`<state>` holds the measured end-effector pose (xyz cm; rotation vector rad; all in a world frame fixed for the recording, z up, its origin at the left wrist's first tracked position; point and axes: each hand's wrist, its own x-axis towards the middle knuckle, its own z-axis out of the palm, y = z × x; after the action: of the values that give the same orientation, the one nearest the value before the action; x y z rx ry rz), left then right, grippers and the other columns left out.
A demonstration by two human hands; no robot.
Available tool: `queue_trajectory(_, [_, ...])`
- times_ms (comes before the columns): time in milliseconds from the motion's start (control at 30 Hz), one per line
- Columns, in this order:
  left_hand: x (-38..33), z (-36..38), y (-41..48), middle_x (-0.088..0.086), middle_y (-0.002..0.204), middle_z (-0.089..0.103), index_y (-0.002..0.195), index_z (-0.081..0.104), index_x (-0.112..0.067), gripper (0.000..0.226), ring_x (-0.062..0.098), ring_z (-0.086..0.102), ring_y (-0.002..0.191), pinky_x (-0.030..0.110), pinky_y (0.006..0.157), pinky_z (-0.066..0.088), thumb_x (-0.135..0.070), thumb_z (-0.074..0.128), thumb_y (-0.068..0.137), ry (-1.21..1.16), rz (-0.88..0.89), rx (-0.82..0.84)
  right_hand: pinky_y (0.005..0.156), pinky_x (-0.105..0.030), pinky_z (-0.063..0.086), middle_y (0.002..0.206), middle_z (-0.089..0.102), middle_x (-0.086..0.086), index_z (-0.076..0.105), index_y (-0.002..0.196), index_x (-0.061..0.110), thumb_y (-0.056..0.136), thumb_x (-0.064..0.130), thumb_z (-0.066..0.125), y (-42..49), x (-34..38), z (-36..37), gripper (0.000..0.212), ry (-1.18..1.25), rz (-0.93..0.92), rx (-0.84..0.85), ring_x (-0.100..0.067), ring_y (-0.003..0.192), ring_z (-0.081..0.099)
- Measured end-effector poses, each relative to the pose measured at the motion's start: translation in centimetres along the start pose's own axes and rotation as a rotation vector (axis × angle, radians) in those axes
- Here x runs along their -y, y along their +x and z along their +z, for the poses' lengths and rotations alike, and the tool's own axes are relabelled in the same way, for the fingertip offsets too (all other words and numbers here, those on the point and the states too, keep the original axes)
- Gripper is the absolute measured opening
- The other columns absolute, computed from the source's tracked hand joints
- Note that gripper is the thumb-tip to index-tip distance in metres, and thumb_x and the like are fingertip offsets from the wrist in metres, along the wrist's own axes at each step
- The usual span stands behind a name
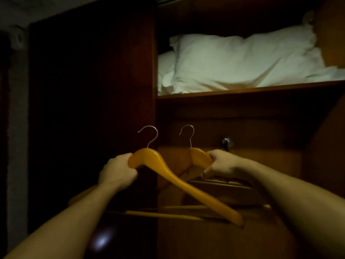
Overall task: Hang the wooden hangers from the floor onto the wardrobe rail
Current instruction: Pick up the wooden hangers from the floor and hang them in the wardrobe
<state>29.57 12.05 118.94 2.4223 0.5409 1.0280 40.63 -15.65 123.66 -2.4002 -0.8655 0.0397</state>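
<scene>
Between the 2 hands, in front of the open wardrobe [317,165], sit both task items, hooks [149,133] pointing up. The left hanger [168,171] is held at its shoulder by the left hand [117,172], fingers curled tight round the wood. The right hanger [200,157] is clamped the same way in the right hand [220,164].

The left hanger's long arm slants down under the right hand, crossing in front of the other hanger.

- Risk 1: the 2 look overlapped, so lifting 1 could snag the other & twist its hook off line.
- Risk 2: the rail can't be made out in the dark. Only a shiny metal fitting [226,143] shows just above the right hand, so a hook could miss & the hanger drop.

Further up, the shelf [242,89] w/ a pillow [242,58] limits headroom.
</scene>
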Motion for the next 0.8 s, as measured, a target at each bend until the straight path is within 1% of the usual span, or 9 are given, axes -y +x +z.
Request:
queue_trajectory(100, [-2.6,3.5,0.7,0.001,0.072,0.066,0.078,0.061,-0.025,0.016,0.02,0.066,0.065,0.042,0.069,0.058,-0.012,0.07,0.082,-0.037,0.027,0.031,0.058,-0.023,0.052,0.102,0.059,-0.001,0.05,0.115,0.02,0.084,0.018,0.077,-0.7,-3.4,-2.5,0.042,-0.019,0.027,-0.098,-0.014,0.078,0.064])
queue_trajectory(233, [-6.3,7.6,1.4,0.002,0.072,0.066,0.079,0.06,-0.022,0.014,0.021,0.065,0.065,0.042,0.07,0.057,-0.012,0.069,0.085,-0.053,0.086,0.052,0.057,-0.024,0.052,0.099,0.061,-0.001,0.052,0.116,0.022,0.083,0.017,0.076,-1.0,-7.9,-5.6,0.041,-0.058,0.052,-0.184,-0.016,0.075,0.067])
queue_trajectory(333, [-8.8,10.4,1.9,0.006,0.072,0.066,0.078,0.059,-0.018,0.013,0.025,0.065,0.066,0.042,0.068,0.055,-0.012,0.067,0.086,-0.083,0.112,0.059,0.056,-0.024,0.055,0.099,0.062,-0.003,0.052,0.113,0.023,0.083,0.017,0.076,-0.5,-10.9,-7.7,0.039,-0.063,0.081,-0.201,-0.02,0.077,0.069])
queue_trajectory(433, [-10.5,13.0,2.4,0.008,0.073,0.066,0.079,0.058,-0.018,0.014,0.027,0.065,0.066,0.042,0.068,0.055,-0.014,0.066,0.089,-0.096,0.121,0.064,0.057,-0.022,0.053,0.099,0.061,0.002,0.05,0.113,0.025,0.083,0.02,0.076,0.3,-13.7,-9.0,0.04,-0.096,0.087,-0.242,-0.015,0.081,0.067])
queue_trajectory(567, [-11.9,16.1,3.3,0.009,0.074,0.065,0.08,0.059,-0.017,0.014,0.026,0.064,0.065,0.039,0.067,0.053,-0.016,0.067,0.091,-0.103,0.112,0.076,0.056,-0.02,0.049,0.098,0.061,0.003,0.05,0.115,0.026,0.085,0.021,0.075,1.3,-17.2,-9.6,0.039,-0.108,0.112,-0.276,-0.012,0.079,0.066])
queue_trajectory(633, [-12.5,17.4,3.9,0.009,0.073,0.065,0.08,0.06,-0.017,0.013,0.024,0.061,0.061,0.038,0.064,0.053,-0.017,0.067,0.091,-0.103,0.111,0.08,0.058,-0.021,0.052,0.097,0.061,0.004,0.051,0.117,0.026,0.084,0.021,0.076,1.9,-18.6,-9.8,0.041,-0.133,0.117,-0.28,-0.012,0.079,0.066])
queue_trajectory(700, [-13.1,18.6,4.7,0.009,0.072,0.065,0.079,0.06,-0.018,0.013,0.023,0.061,0.059,0.039,0.062,0.053,-0.016,0.069,0.089,-0.105,0.115,0.108,0.066,-0.026,0.056,0.099,0.061,0.004,0.051,0.121,0.024,0.084,0.021,0.076,2.7,-19.6,-9.9,0.045,-0.146,0.135,-0.28,-0.013,0.082,0.066])
queue_trajectory(733, [-13.3,19.1,5.1,0.008,0.07,0.065,0.079,0.06,-0.019,0.014,0.023,0.061,0.059,0.04,0.062,0.054,-0.015,0.07,0.088,-0.105,0.114,0.128,0.07,-0.027,0.057,0.1,0.06,0.004,0.051,0.124,0.023,0.084,0.021,0.076,3.2,-20.0,-10.0,0.047,-0.152,0.145,-0.28,-0.013,0.083,0.066])
queue_trajectory(800, [-13.8,20.2,6.1,0.006,0.069,0.064,0.079,0.061,-0.02,0.014,0.023,0.061,0.06,0.039,0.063,0.054,-0.014,0.071,0.087,-0.102,0.12,0.154,0.072,-0.028,0.056,0.099,0.059,0.004,0.051,0.127,0.021,0.084,0.021,0.076,4.3,-20.7,-9.9,0.051,-0.15,0.157,-0.286,-0.013,0.082,0.065])
